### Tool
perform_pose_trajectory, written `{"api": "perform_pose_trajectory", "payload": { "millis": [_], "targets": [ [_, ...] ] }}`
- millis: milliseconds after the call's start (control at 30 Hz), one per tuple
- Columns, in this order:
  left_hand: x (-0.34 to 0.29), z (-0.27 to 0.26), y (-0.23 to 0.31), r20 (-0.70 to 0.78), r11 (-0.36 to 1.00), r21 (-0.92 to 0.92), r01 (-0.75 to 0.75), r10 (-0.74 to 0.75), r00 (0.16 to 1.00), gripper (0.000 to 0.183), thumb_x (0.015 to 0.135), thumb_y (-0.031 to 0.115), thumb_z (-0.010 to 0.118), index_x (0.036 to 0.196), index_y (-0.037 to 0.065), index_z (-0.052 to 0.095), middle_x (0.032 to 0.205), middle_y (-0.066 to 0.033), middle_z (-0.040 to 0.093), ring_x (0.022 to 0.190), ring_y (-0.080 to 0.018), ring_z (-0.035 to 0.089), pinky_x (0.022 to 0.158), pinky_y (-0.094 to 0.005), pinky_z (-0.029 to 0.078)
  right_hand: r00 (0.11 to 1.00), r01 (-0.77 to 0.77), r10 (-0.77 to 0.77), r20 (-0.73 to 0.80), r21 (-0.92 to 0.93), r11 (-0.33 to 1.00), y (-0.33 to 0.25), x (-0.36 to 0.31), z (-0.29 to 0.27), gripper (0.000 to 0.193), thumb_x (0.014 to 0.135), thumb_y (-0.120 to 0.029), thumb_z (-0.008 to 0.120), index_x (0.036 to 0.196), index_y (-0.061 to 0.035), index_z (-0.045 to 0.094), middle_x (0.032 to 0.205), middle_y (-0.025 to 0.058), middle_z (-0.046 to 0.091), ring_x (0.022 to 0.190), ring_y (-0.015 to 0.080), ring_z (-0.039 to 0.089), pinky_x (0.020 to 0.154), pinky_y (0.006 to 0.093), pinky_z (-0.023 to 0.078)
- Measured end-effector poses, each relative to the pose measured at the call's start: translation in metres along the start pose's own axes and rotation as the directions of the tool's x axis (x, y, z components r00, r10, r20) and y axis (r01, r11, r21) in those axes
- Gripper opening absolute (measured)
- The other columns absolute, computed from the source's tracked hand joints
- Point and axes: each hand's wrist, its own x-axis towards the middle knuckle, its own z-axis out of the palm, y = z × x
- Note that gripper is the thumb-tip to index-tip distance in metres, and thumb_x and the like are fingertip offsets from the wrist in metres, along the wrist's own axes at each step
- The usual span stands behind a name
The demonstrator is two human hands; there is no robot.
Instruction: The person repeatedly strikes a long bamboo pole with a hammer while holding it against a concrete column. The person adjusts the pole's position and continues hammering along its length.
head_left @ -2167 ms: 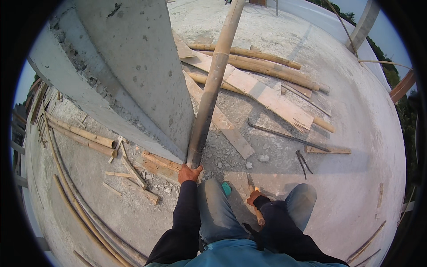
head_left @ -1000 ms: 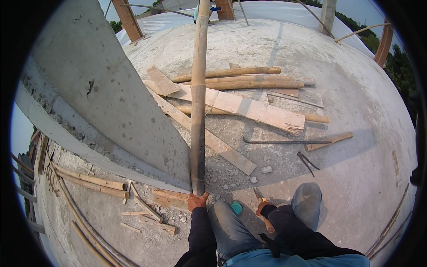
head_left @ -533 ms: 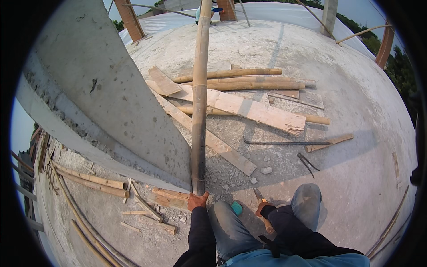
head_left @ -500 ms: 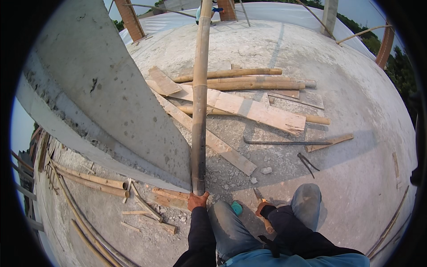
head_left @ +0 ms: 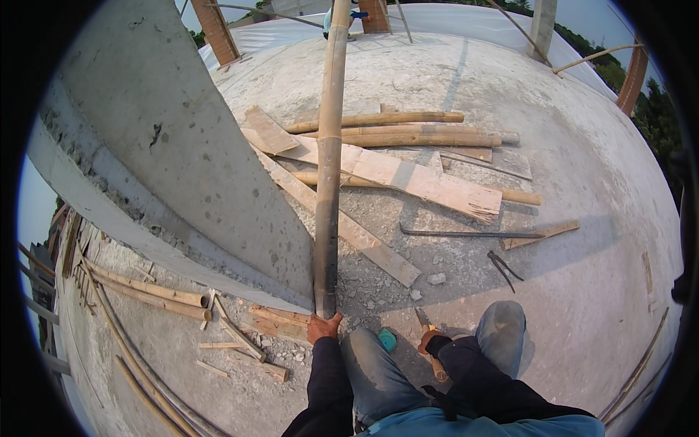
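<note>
An upright bamboo pole (head_left: 330, 167) stands against the edge of a thick concrete column (head_left: 196, 153). Round the pole's foot, my left hand (head_left: 322, 328) is closed, its thumb and fingers on either side. My right hand (head_left: 431, 341), low between my knees, grips a machete (head_left: 439, 368) with a wooden handle; its short visible stretch of blade points forward to the floor. Part of the tool is hidden by the hand and dark sleeve. Beside my left knee lies a small teal rounded object (head_left: 387, 340), its kind unclear.
Ahead lie stacked bamboo poles (head_left: 415, 136) and wooden boards (head_left: 422, 182). Nearer are a bent metal bar (head_left: 473, 234) and pincers (head_left: 504, 271). Left of the column, more bamboo (head_left: 153, 291) and wood scraps (head_left: 240, 331) litter the floor. Another person (head_left: 328, 25) is far off, behind the pole.
The view has shifted very slightly. Both hands keep their places, the left on the pole's foot and the right on the machete.
</note>
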Motion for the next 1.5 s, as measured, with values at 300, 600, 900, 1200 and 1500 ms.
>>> {"api": "perform_pose_trajectory", "payload": {
  "millis": [300, 600, 900, 1200, 1500],
  "targets": [
    [0.003, 0.008, -0.005, -0.028, 1.000, -0.001, -0.011, 0.011, 1.000, 0.092, 0.065, 0.064, 0.081, 0.124, -0.004, 0.063, 0.115, -0.0275, 0.070, 0.108, -0.0427, 0.068, 0.093, -0.0518, 0.053, 0.999, 0.033, -0.033, 0.009, -0.022, 0.999, 0.002, 0.009, 0.004, 0.051, 0.076, -0.038, 0.074, 0.118, -0.0105, 0.075, 0.124, 0.0117, 0.073, 0.113, 0.0289, 0.070, 0.093, 0.0460, 0.056],
    [0.004, 0.009, -0.006, -0.019, 1.000, 0.003, 0.002, -0.002, 1.000, 0.096, 0.065, 0.062, 0.081, 0.132, -0.004, 0.061, 0.118, -0.0272, 0.070, 0.111, -0.0420, 0.067, 0.094, -0.0507, 0.053, 0.999, 0.029, -0.028, 0.018, -0.026, 0.999, 0.001, 0.011, 0.005, 0.052, 0.077, -0.041, 0.073, 0.120, -0.0116, 0.075, 0.124, 0.0111, 0.072, 0.115, 0.0288, 0.070, 0.093, 0.0475, 0.055],
    [0.002, 0.004, -0.003, -0.029, 0.999, -0.040, -0.027, 0.026, 0.999, 0.090, 0.066, 0.059, 0.082, 0.127, -0.004, 0.062, 0.116, -0.0274, 0.070, 0.110, -0.0427, 0.067, 0.095, -0.0510, 0.053, 0.995, 0.097, -0.098, -0.030, -0.039, 0.995, 0.008, 0.020, 0.011, 0.048, 0.077, -0.039, 0.070, 0.116, -0.0099, 0.076, 0.121, 0.0126, 0.073, 0.113, 0.0290, 0.070, 0.092, 0.0419, 0.056],
    [0.007, 0.007, -0.009, 0.028, 0.997, -0.069, -0.023, 0.025, 0.999, 0.090, 0.069, 0.057, 0.080, 0.129, -0.006, 0.060, 0.118, -0.0299, 0.069, 0.112, -0.0420, 0.067, 0.096, -0.0481, 0.053, 0.984, 0.156, -0.164, -0.072, -0.109, 0.982, 0.016, 0.021, 0.012, 0.030, 0.065, -0.027, 0.067, 0.081, -0.0028, 0.076, 0.089, 0.0185, 0.075, 0.086, 0.0328, 0.074, 0.073, 0.0434, 0.057],
    [0.007, 0.010, -0.015, 0.010, 0.994, -0.095, -0.055, 0.056, 0.998, 0.080, 0.069, 0.053, 0.082, 0.122, -0.004, 0.064, 0.111, -0.0271, 0.072, 0.107, -0.0399, 0.069, 0.093, -0.0466, 0.054, 0.985, 0.146, -0.145, -0.098, 0.003, 0.989, 0.024, 0.008, 0.006, 0.031, 0.065, -0.024, 0.065, 0.081, 0.0008, 0.075, 0.087, 0.0230, 0.073, 0.087, 0.0367, 0.074, 0.074, 0.0429, 0.057]
  ]
}}
